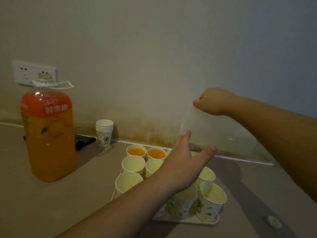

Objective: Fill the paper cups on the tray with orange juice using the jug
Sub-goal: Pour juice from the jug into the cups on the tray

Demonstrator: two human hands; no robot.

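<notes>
A beige counter (51,203) meets a stained wall. At left stands the big orange juice bottle (48,134). The clear jug (214,133), center right, looks empty: the right hand (214,101) grips its top, the left hand (187,160) touches it with fingers apart. On the tray (197,219), lower center, two cups (136,151) hold juice; the others wait.

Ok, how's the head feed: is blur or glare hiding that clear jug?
Head view: dim, warm light; the transparent jug is nearly invisible against the wall, with only faint glints. Right hand grips its top, left hand supports it, both slightly soft. Wide-angle bending at the edges; filled cups read clearly.
</notes>
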